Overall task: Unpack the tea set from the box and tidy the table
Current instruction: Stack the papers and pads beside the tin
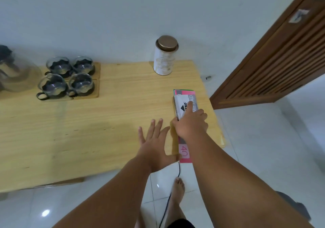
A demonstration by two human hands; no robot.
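Far left, a glass teapot point(12, 72) with a dark lid is seen at the table edge, partly cut off by the frame. Just beside it, four glass cups point(67, 77) in dark holders are set on a wooden tray point(96, 80); the tea set appears already unpacked. No box is in view. Mid-table is bare wood point(88, 122). A lidded tin canister point(165, 56) stands upright at the far edge. The left hand point(154, 143) is spread flat, fingers wide, nothing held, hovering just beside a pink booklet point(184, 154). The right hand point(190, 124) is pressed on a small white packet point(184, 104) lying atop the booklet near the table's right edge, index finger extended, thumb at the packet's left edge; a full grasp cannot be confirmed. Tidying is judged to be the step in hand. The next move likely calls for packet and booklet to be squared or lifted together.
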